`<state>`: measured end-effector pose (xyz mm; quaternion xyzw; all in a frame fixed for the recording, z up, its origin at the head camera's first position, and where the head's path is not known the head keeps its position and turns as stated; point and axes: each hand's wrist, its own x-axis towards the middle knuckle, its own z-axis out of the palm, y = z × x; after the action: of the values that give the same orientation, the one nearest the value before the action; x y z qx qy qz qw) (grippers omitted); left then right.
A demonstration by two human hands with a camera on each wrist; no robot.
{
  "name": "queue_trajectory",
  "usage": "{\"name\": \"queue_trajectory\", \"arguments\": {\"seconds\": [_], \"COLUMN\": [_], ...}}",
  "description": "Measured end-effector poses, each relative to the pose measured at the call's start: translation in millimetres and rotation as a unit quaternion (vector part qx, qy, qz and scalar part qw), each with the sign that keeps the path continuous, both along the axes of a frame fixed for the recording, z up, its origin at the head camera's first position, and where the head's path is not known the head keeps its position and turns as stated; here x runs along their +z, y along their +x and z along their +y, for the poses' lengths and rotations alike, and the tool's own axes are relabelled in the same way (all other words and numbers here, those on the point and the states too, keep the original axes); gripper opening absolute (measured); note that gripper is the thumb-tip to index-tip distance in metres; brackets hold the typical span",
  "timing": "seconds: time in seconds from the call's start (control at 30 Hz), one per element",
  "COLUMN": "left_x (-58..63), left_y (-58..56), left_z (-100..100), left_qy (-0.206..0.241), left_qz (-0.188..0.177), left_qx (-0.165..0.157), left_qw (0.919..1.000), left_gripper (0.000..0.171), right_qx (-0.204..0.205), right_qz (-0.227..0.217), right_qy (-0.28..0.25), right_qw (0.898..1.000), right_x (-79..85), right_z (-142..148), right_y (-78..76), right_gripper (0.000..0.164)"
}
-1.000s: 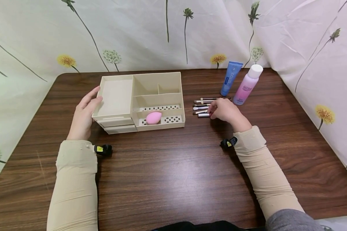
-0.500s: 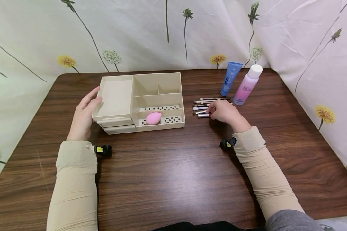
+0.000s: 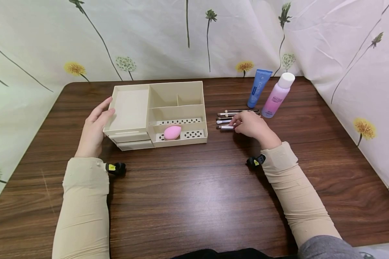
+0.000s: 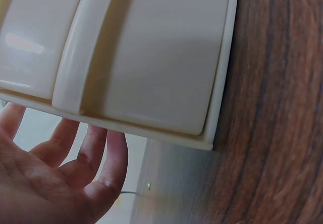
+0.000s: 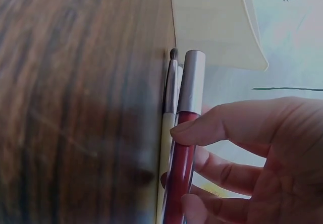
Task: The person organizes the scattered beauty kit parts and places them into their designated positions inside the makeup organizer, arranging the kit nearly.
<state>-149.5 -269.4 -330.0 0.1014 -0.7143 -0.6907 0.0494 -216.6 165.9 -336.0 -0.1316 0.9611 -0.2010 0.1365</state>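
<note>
White flower-printed cloth (image 3: 162, 43) hung behind and beside the dark wood-grain table (image 3: 181, 208), whose smooth top caught a patch of glare. On it stood the cream organizer (image 3: 129, 109), apparently light, rigid plastic; the left hand (image 3: 93, 131) rested against its outer left side, fingers somewhat spread. Toward the far right stood a pink spray bottle (image 3: 275, 97) and a blue tube (image 3: 258, 88), near a row of makeup brushes (image 3: 236, 110). A pink sponge (image 3: 172, 132) sat in the organizer's front row. The right hand (image 3: 253, 126) pinched a red silver-capped tube (image 5: 182, 158) just beside a brush, thumb across the barrel. The tube looked light, stiff and fairly slick; the barrel's middle should hold better than the cap, which might pull loose.
</note>
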Motion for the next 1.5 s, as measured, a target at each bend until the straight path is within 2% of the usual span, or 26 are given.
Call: {"name": "queue_trajectory", "arguments": {"seconds": [0.93, 1.5], "left_x": [0.0, -0.5], "left_y": [1.9, -0.2], "left_z": [0.5, -0.8], "left_qy": [0.002, -0.013], "left_qz": [0.003, -0.009], "left_qx": [0.002, 0.002], "left_qw": [1.0000, 0.9999], "left_gripper": [0.054, 0.054], "right_qx": [-0.015, -0.032], "right_qz": [0.059, 0.118], "right_qy": [-0.050, -0.097], "right_qw": [0.997, 0.988], "right_x": [15.4, 19.1], "right_z": [-8.2, -17.7], "right_y": [12.2, 18.1], "right_gripper": [0.029, 0.024]}}
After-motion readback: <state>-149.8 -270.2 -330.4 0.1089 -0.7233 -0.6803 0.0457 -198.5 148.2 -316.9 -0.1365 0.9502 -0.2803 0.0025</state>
